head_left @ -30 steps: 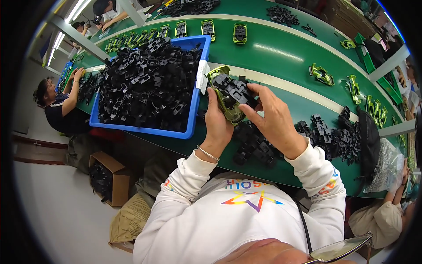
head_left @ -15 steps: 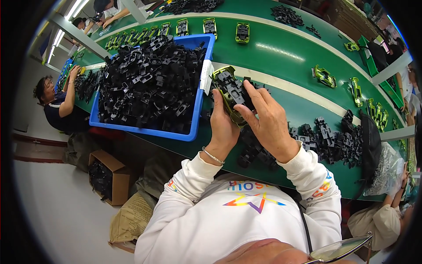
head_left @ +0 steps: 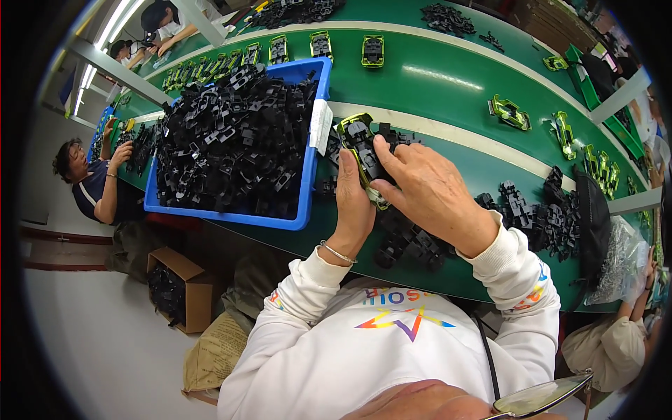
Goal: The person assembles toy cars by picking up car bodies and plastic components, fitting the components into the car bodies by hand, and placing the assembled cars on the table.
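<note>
My left hand (head_left: pixel 355 204) grips a green toy car body (head_left: pixel 358 131) from its left side, thumb along its edge. A black plastic part sits inside the open shell, facing up. Over its near right side lies my right hand (head_left: pixel 439 194), index fingertip on the black part and thumb at the lower edge; the remaining fingers are curled. These fingers hide much of the car's near half. Loose black plastic parts (head_left: pixel 413 241) are on the table under my hands.
Left of my hands, a blue bin (head_left: pixel 301 218) is heaped with black parts. Green car bodies (head_left: pixel 373 51) stand along the green table (head_left: pixel 434 105). More black parts (head_left: pixel 518 203) and a clear plastic bag (head_left: pixel 618 262) are on the right. A co-worker (head_left: pixel 87 178) sits at left.
The car body has turned slightly more upright in my left hand. My right hand has swung round to the right at the wrist, its fingers still on the car. The view has shifted slightly.
</note>
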A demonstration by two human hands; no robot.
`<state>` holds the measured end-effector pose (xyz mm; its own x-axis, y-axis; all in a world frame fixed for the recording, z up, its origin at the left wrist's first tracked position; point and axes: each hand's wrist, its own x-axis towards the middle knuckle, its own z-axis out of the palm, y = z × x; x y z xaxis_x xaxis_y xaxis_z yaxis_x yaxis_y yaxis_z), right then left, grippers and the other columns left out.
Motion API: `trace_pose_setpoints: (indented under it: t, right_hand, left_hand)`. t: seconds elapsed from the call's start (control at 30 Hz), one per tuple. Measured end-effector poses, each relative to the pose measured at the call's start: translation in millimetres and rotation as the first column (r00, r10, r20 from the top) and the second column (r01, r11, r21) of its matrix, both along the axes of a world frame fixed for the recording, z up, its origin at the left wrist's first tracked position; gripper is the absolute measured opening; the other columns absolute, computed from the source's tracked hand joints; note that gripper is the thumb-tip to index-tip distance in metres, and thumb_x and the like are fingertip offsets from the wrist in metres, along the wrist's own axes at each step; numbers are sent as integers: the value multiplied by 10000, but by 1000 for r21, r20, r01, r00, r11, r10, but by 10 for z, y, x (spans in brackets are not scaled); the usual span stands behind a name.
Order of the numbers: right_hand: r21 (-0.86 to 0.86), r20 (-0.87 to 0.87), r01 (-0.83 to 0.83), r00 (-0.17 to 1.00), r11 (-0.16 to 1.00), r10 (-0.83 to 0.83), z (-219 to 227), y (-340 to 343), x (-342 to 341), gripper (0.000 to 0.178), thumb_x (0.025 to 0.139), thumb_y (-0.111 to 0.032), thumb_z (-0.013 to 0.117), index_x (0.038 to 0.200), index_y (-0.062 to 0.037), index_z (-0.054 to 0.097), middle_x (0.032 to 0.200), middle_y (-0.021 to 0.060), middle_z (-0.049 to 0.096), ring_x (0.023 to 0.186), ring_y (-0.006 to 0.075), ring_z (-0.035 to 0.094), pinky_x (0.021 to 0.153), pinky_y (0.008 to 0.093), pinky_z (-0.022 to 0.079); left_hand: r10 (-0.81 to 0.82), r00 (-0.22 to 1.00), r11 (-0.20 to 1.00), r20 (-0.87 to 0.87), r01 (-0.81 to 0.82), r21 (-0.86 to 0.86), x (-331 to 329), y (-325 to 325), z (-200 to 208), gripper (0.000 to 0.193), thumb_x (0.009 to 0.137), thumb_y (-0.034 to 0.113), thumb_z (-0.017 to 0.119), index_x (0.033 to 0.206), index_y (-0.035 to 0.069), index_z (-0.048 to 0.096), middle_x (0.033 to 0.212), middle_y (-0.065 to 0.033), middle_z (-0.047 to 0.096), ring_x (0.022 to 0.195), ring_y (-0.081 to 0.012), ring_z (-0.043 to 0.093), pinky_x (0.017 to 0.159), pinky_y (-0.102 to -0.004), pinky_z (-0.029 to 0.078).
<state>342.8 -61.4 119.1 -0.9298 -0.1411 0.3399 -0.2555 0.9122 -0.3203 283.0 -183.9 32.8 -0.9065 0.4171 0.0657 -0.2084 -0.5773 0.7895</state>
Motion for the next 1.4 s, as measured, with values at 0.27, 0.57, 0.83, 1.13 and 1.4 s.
trace_pose_setpoints:
  t: [0.27, 0.57, 0.83, 1.13, 1.4]
  right_hand:
    - [-6, 52, -19, 998, 1000, 19, 65, 29, 32, 535, 844, -198, 668, 1282, 73, 524, 904, 162, 635, 822, 327, 638, 712, 417, 517]
    - [59, 12, 70, 997, 996, -71, 50, -120, 119, 563, 846, -206, 649, 1315, 67, 503, 843, 164, 628, 592, 328, 629, 531, 412, 509]
    - [110, 25, 30, 999, 993, -33, 51, -145, 161, 551, 849, -169, 622, 1309, 109, 495, 727, 137, 626, 574, 294, 632, 502, 399, 499]
    - [214, 117, -44, 993, 976, 19, -74, -77, 116, 559, 853, -191, 643, 1295, 121, 502, 723, 142, 647, 596, 280, 644, 508, 383, 498]
    - [44, 264, -15, 965, 999, 3, -33, -83, 119, 526, 881, -222, 646, 1303, 64, 519, 808, 178, 659, 709, 312, 661, 595, 412, 512]
  left_hand:
    - [5, 1000, 998, -30, -7, -67, 10, -28, 8, 487, 1059, 449, 372, 1360, 74, 453, 1259, -73, 572, 1145, -185, 585, 970, -334, 480]
    - [-62, 996, 998, -56, 61, -19, 49, -73, 20, 548, 1045, 486, 363, 1345, 40, 472, 1230, -96, 601, 1108, -178, 589, 953, -328, 476]
    - [-77, 988, 997, -133, 73, -33, 40, -89, 38, 534, 1041, 478, 381, 1324, 30, 449, 1209, -128, 603, 1070, -192, 603, 937, -334, 486]
    - [-76, 994, 994, -83, 69, -82, 66, -60, 104, 336, 985, 224, 451, 1252, 21, 445, 1159, -140, 626, 1033, -225, 634, 917, -338, 514]
    - [-102, 995, 992, -19, 101, -70, 53, -85, 24, 348, 944, 180, 440, 1251, 17, 431, 1165, -157, 626, 981, -262, 663, 910, -382, 534]
